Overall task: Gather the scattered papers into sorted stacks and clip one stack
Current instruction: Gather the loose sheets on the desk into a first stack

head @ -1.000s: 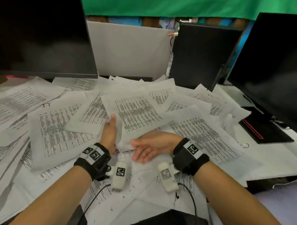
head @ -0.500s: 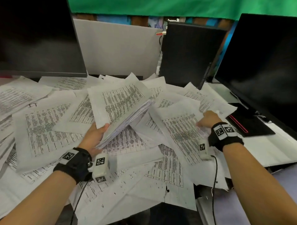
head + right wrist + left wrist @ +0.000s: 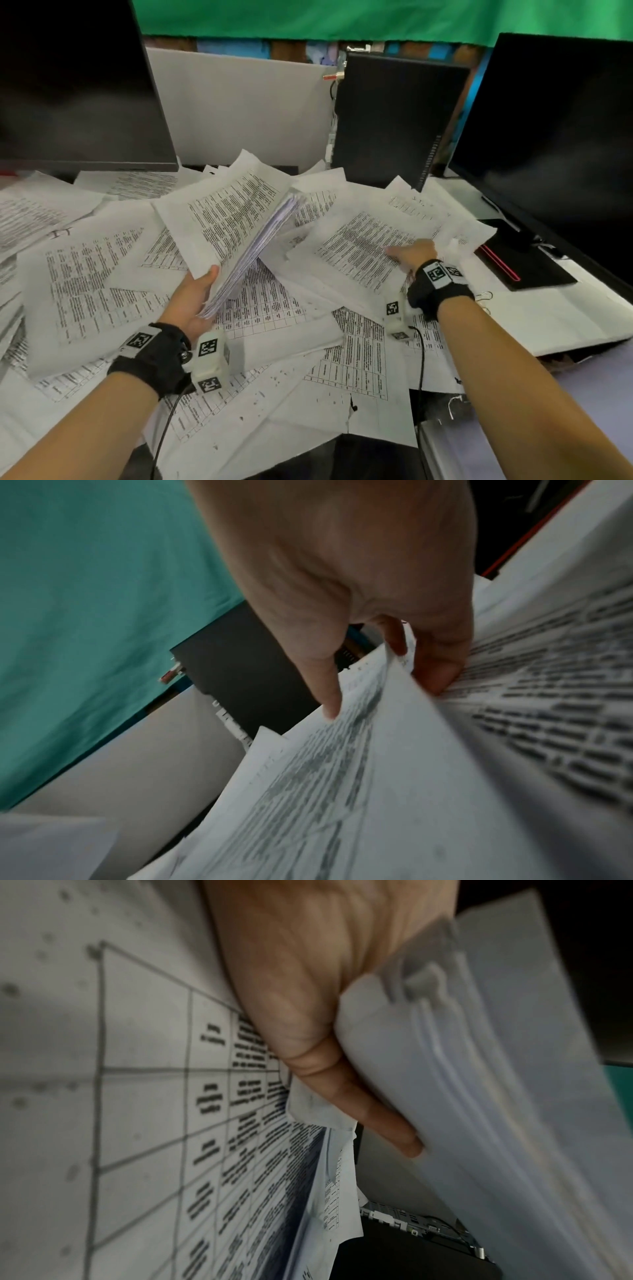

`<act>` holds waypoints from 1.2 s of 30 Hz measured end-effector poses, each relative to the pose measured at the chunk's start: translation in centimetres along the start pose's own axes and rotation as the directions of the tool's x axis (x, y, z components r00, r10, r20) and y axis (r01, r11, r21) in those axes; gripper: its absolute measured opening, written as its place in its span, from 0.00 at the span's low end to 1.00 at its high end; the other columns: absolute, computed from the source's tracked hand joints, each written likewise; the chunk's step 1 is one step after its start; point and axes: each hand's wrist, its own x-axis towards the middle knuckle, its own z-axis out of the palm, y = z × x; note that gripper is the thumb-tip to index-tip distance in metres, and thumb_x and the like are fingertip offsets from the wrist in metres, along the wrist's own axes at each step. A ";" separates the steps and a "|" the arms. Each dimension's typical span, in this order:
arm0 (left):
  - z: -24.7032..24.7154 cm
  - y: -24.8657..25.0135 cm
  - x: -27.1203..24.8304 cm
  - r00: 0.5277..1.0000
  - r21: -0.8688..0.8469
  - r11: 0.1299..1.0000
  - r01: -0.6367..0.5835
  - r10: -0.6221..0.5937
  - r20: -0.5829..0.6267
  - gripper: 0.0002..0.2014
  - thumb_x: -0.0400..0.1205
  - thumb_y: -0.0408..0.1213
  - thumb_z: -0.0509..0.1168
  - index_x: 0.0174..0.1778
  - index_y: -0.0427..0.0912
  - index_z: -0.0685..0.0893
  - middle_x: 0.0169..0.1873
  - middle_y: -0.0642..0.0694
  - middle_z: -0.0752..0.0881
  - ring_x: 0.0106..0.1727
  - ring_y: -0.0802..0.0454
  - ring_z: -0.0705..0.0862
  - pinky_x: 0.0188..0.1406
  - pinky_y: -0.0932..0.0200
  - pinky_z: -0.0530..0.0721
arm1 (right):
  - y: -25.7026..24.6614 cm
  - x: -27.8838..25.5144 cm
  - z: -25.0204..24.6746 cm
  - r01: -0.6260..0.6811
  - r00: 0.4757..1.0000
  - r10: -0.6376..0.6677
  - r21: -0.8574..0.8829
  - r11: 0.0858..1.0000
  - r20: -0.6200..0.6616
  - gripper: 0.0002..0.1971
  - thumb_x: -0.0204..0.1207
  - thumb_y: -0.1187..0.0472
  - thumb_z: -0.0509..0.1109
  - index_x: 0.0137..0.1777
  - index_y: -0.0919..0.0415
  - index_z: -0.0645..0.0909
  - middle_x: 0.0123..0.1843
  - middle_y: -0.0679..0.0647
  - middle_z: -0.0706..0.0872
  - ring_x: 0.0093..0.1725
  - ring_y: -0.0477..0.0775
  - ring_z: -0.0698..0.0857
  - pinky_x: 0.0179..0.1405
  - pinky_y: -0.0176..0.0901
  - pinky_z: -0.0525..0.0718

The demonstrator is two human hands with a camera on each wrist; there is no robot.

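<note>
Head view: left hand (image 3: 191,301) grips a thick stack of white printed sheets (image 3: 239,222) by its near corner, thumb on top, fingers underneath, stack lifted off the desk and tilted up toward the back. Left wrist view confirms it, fingers (image 3: 377,1118) curled under the stack's edge (image 3: 479,1069), a gridded table sheet (image 3: 137,1096) lying below. Right hand (image 3: 412,253) reaches out to the right side of the desk and pinches a white sheet of dense black text (image 3: 359,246); right wrist view shows thumb (image 3: 441,656) on the printed face and another finger (image 3: 329,685) on the far side, the sheet's edge (image 3: 394,723) raised between them. Loose white printed papers (image 3: 102,274) cover nearly the whole desk, overlapping at all angles, some with tables (image 3: 270,308), some with text blocks. Both wrists wear black straps with square-coded tags (image 3: 150,356) and small white camera blocks (image 3: 209,363). Large black monitor (image 3: 75,85) stands at back left, another black monitor (image 3: 555,137) at right, a black computer tower (image 3: 394,120) between them in front of a grey partition panel (image 3: 239,113). Green cloth (image 3: 342,17) hangs across the top. A black flat device with a red stripe (image 3: 524,270) lies at the right, just beside the papers. A small wire clip (image 3: 483,298) sits near the right wrist.
</note>
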 end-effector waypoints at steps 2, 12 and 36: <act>0.1 0.0 0.0 1.000 -0.020 1.000 0.004 -0.004 0.002 0.18 0.86 0.36 0.59 0.73 0.44 0.73 0.58 0.39 0.87 0.55 0.44 0.89 0.42 0.53 0.90 | -0.3 0.0 0.6 -0.018 0.999 0.019 -0.021 1.000 0.051 0.54 0.62 0.51 0.85 0.81 0.73 0.60 0.77 0.67 0.74 0.71 0.66 0.79 0.66 0.55 0.84; 0.9 0.1 -0.4 0.999 -0.034 0.999 -0.024 0.023 -0.022 0.12 0.86 0.34 0.58 0.65 0.46 0.78 0.48 0.43 0.91 0.45 0.48 0.90 0.33 0.59 0.89 | -0.9 -2.9 1.9 -0.123 0.966 -0.001 0.465 0.877 0.258 0.19 0.71 0.67 0.79 0.60 0.73 0.83 0.59 0.68 0.86 0.57 0.66 0.86 0.57 0.59 0.87; 2.9 0.4 -2.1 1.000 0.557 0.830 0.016 -0.026 0.010 0.18 0.84 0.31 0.62 0.71 0.38 0.75 0.59 0.40 0.87 0.57 0.42 0.86 0.61 0.43 0.83 | -5.8 -4.5 -6.2 0.240 0.957 -0.266 0.840 0.486 -0.119 0.22 0.83 0.58 0.66 0.74 0.66 0.75 0.64 0.58 0.84 0.52 0.50 0.84 0.51 0.37 0.86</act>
